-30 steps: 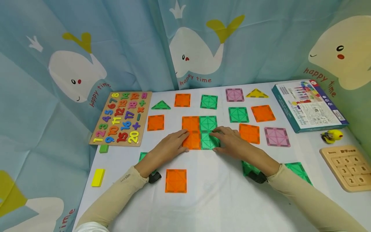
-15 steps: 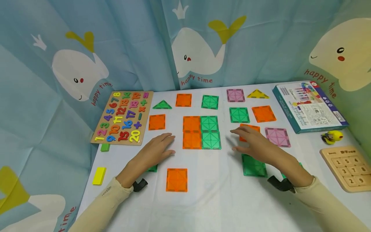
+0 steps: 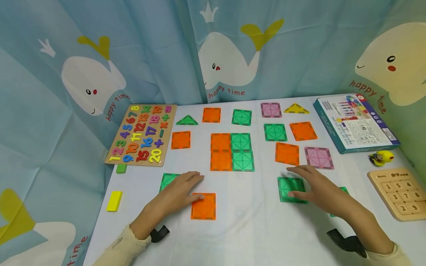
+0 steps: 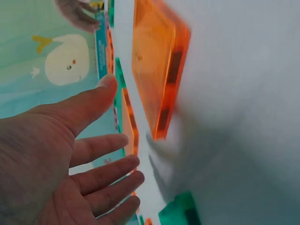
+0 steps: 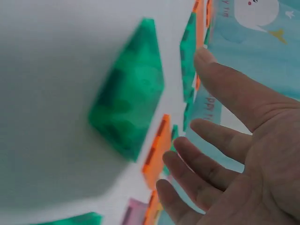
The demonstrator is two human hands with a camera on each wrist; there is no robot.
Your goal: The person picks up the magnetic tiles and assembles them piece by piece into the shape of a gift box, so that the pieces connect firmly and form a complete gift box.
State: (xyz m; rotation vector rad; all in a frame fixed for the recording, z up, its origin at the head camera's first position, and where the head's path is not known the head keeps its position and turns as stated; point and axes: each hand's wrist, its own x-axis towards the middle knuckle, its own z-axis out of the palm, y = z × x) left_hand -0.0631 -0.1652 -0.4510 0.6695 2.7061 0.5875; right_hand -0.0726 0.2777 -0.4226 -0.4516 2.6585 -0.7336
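Two orange and two green square magnetic tiles form a block mid-table, the lower green tile (image 3: 243, 161) jutting slightly right. My left hand (image 3: 179, 192) is over the table with fingers spread, holding nothing. Its thumb overlaps a loose orange tile (image 3: 203, 210), and a green tile (image 3: 168, 181) is partly hidden behind its fingers. On the other side my right hand (image 3: 321, 190), also empty with fingers extended, hovers by a green tile (image 3: 288, 189). The right wrist view shows that green tile (image 5: 131, 93) lying off the thumb. Another green tile (image 3: 344, 190) is mostly hidden under the right hand.
More square and triangular tiles lie toward the back, such as a purple tile (image 3: 318, 157) and a yellow triangle (image 3: 296, 108). A number board (image 3: 168, 155) stands left, with a yellow block (image 3: 114, 201) before it. At right are a box (image 3: 366, 136), a toy figure (image 3: 381, 157) and a wooden number board (image 3: 374, 177).
Both hands have let go of the four-tile block, moved apart sideways and then come back toward the near edge. The lower green tile of the block has shifted slightly right.
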